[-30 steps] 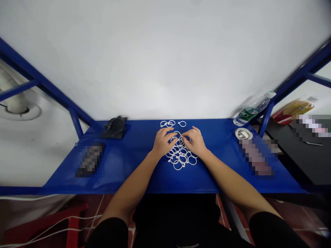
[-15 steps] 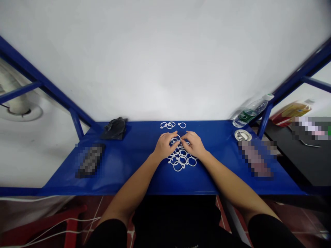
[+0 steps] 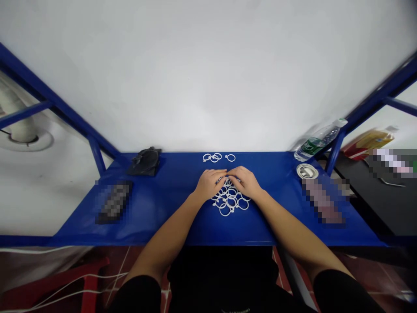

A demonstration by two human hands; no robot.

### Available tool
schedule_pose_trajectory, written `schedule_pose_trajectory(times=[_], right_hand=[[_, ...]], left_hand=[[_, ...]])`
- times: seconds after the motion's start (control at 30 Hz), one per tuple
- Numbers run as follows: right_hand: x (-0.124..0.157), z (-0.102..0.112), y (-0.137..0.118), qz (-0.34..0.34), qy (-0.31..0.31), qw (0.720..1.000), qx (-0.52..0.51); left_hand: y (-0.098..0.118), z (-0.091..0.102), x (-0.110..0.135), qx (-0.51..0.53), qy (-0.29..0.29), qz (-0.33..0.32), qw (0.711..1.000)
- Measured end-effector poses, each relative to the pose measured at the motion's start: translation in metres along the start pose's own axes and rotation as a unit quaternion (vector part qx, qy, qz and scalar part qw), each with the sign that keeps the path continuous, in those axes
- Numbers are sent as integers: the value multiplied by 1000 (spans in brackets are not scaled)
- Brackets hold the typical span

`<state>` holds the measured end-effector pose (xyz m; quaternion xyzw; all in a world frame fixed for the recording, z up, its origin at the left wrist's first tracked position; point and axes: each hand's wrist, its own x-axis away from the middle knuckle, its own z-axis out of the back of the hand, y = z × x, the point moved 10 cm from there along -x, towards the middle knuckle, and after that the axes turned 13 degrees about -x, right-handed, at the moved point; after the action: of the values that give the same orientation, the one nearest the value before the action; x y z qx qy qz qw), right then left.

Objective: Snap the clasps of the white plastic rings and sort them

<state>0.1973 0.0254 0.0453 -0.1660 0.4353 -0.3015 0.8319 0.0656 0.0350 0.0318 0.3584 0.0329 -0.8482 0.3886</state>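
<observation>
While your half-curled fingers [image 3: 219,172] are flanking piled rings [image 3: 224,200], hold unclear, loose rings [image 3: 231,161] are lying near the surface's [image 3: 276,187] back edge.

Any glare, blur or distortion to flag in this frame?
Head view: soft glare on the table, left side; head view, right: the bottle looks stretched; head view, both sides: blocky pixelation hides details; head view, centre: white rings reasonably clear.

Ring pile [image 3: 231,201] set mid-table [image 3: 156,195], far end flanked by left hand [image 3: 211,184] and right hand [image 3: 244,181]. More rings [image 3: 214,158] placed behind, near wall [image 3: 208,87]. Left: bag [image 3: 146,161] set behind blurred item [image 3: 114,202]. Right: bottle [image 3: 314,145] set behind roll [image 3: 307,171].
</observation>
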Motion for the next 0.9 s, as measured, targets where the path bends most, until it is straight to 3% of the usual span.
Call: schedule_pose_trajectory(times=[0.2,0.4,0.53,0.7,0.9], right_hand=[[-10,32,34,-65,68,994,48],[-43,9,76,-95,-80,986,110],[-60,0,109,-146,-86,968,183],[-52,-18,130,-205,-121,945,225],[-27,-6,124,-226,-123,940,226]], left_hand=[[-16,-19,3,-29,-53,46,997],[-16,-26,5,-26,-68,48,996],[-17,-25,6,-20,-67,55,996],[-18,-25,5,-12,-66,62,996],[-18,-21,4,-11,-77,71,994]])
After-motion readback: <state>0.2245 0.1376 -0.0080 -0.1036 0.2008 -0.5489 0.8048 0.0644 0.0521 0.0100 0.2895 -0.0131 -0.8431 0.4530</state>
